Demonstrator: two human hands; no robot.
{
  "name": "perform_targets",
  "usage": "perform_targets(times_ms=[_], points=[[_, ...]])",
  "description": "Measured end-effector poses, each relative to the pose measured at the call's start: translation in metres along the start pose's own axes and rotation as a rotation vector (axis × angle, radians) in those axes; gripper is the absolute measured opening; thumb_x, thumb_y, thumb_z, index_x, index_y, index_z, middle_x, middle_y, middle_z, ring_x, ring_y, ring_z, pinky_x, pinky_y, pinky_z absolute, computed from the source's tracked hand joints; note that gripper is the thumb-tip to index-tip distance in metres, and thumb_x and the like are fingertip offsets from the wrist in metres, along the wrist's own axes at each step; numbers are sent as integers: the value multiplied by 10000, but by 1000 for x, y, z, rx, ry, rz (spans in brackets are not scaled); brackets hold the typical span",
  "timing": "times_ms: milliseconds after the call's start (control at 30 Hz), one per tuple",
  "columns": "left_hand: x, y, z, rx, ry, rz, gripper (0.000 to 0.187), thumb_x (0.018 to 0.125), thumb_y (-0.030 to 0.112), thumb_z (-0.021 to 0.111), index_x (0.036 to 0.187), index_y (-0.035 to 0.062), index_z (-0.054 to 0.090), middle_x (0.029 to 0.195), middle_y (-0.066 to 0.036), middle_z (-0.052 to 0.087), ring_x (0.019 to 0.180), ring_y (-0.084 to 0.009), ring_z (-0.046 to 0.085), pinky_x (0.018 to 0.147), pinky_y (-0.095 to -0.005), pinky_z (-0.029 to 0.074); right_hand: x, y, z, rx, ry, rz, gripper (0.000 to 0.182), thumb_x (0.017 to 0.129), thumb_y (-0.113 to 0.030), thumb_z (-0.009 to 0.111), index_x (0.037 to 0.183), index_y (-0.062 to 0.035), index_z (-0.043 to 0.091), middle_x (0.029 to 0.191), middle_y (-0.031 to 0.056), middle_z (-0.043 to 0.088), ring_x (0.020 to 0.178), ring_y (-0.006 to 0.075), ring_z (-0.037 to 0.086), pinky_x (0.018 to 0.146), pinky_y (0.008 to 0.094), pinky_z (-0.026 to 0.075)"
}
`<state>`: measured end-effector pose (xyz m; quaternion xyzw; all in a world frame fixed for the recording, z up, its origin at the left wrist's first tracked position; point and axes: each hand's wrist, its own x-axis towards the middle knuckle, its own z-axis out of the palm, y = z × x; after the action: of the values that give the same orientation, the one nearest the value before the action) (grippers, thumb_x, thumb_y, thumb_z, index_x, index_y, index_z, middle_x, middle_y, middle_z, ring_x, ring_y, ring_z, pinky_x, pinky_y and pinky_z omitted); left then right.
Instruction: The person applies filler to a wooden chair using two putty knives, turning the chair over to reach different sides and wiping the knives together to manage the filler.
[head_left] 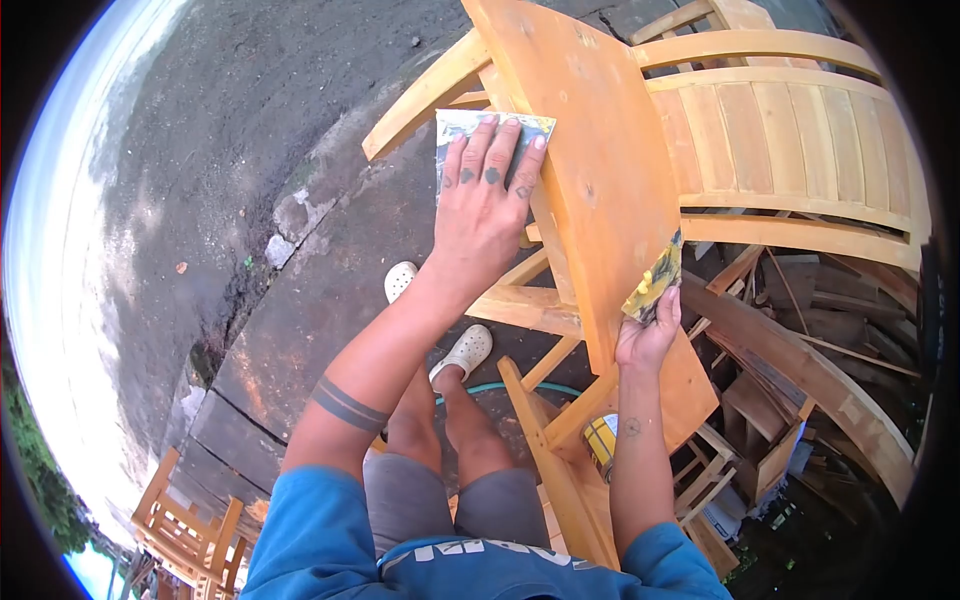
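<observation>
My left hand (482, 215) grips a flat, pale putty spreader (450, 124) smeared with grey and yellow, fingers laid over its face and thumb hidden. The spreader is at the left edge of an orange-brown wooden chair (600, 150), overlapping it in view; whether it touches cannot be told. My right hand (648, 335) pinches a small putty-smeared plate (655, 285) with a lump of yellow putty on it, beside the chair's lower right edge. A yellow tin (602, 440) shows partly behind my right forearm.
Another slatted wooden piece of furniture (790, 140) stands at the right. Scrap boards (780, 360) are piled below it. A green hose (485, 388) crosses the ground near my shoes (465, 352). More wooden chairs (195, 530) stand at lower left, beside cracked concrete (300, 350).
</observation>
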<state>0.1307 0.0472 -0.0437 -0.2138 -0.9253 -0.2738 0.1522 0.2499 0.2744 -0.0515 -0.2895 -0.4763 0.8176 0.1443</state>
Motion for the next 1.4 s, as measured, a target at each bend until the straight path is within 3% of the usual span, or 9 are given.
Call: perform_targets(times_ms=[200, 400, 533, 600, 967, 1067, 1167, 1267, 1400], points=[[-24, 32, -11, -218, -176, 363, 485, 796, 95, 514, 1280, 76, 498, 1339, -116, 446, 1254, -274, 424, 1067, -472, 279, -1, -1, 3, 76, 43, 13, 369, 970, -210, 453, 1276, -7, 412, 1201, 76, 539, 1072, 173, 540, 921, 328, 455], [16, -27, -24, -618, 52, -347, 665, 648, -186, 347, 1249, 36, 526, 1294, -165, 502, 1213, -308, 481, 1052, -347, 347, 0, 3, -12, 64, 13, 20, 395, 983, -235, 405, 1313, -19, 387, 1263, 92, 516, 1144, 212, 523, 968, 383, 449], [24, -28, -8, -635, -6, -260, 667, 636, -186, 355, 1234, 40, 545, 1273, -149, 534, 1226, -274, 479, 1052, -332, 342, 2, 1, -8, 42, 27, 15, 391, 982, -237, 409, 1309, -23, 393, 1260, 87, 515, 1137, 210, 522, 971, 384, 443], [8, -18, -3, -551, -16, -201, 688, 597, -180, 438, 1230, 67, 544, 1247, -140, 540, 1167, -336, 503, 992, -371, 409, 3, 3, -9, 40, 6, 10, 391, 983, -238, 409, 1309, -25, 392, 1264, 86, 510, 1135, 211, 522, 975, 385, 438], [-99, 106, 16, -518, 7, -156, 683, 576, -159, 562, 1222, 63, 561, 1259, -132, 533, 1203, -338, 481, 998, -453, 402, 0, 1, -4, 182, 49, 17, 329, 969, -232, 456, 1212, -10, 465, 1137, 70, 577, 1010, 159, 571, 879, 313, 473], [-131, 129, 3, -547, -162, -72, 684, 578, -150, 562, 1226, 69, 561, 1265, -127, 528, 1206, -328, 482, 1002, -457, 395, 4, 7, -21, 251, -11, 20, 317, 969, -229, 455, 1198, -10, 475, 1127, 77, 586, 997, 167, 583, 854, 319, 489], [-125, 106, -17, -672, -150, -136, 646, 633, -170, 507, 1234, 61, 547, 1257, -143, 519, 1184, -337, 491, 991, -440, 401, 6, 9, -23, 283, -8, 16, 318, 967, -231, 458, 1195, -10, 479, 1119, 82, 591, 985, 174, 592, 835, 329, 504], [-62, 56, -42, -605, -63, -301, 640, 639, -198, 431, 1216, 50, 555, 1205, -173, 554, 1152, -347, 512, 981, -373, 410, -1, 0, 0, 217, 90, 26, 249, 971, -222, 455, 1126, -38, 515, 999, 30, 611, 789, 113, 584, 620, 245, 471], [15, -26, -19, -593, 10, -408, 586, 714, -160, 347, 1212, 50, 572, 1182, -137, 600, 1113, -193, 553, 975, -308, 403, -1, -2, 3, 202, 60, 14, 276, 968, -208, 455, 1170, -22, 489, 1086, 62, 598, 945, 157, 602, 776, 309, 522]])
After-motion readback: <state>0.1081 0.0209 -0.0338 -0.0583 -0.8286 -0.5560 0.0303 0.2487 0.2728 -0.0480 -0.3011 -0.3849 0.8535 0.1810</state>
